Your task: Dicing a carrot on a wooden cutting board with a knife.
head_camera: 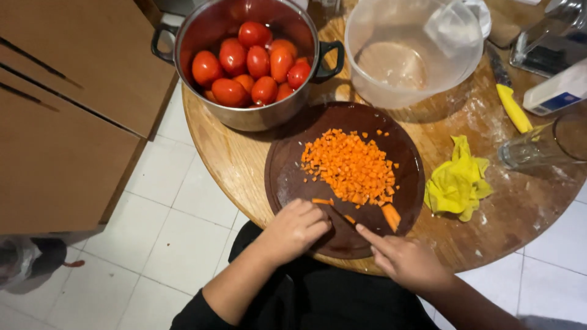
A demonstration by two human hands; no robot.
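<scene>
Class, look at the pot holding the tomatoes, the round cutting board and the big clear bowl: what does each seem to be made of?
Pot: apparently stainless steel, since its shiny wall reflects the tomatoes; the dark handles may be plastic.
Cutting board: dark brown and smooth, probably wood, though the finish leaves that open.
Bowl: likely plastic, translucent and slightly cloudy.

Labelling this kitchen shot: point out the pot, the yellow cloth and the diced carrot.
pot [244,117]: head view, on its steel side wall.
yellow cloth [455,183]: head view, middle of the crumpled cloth.
diced carrot [353,166]: head view, centre of the heap.
</scene>
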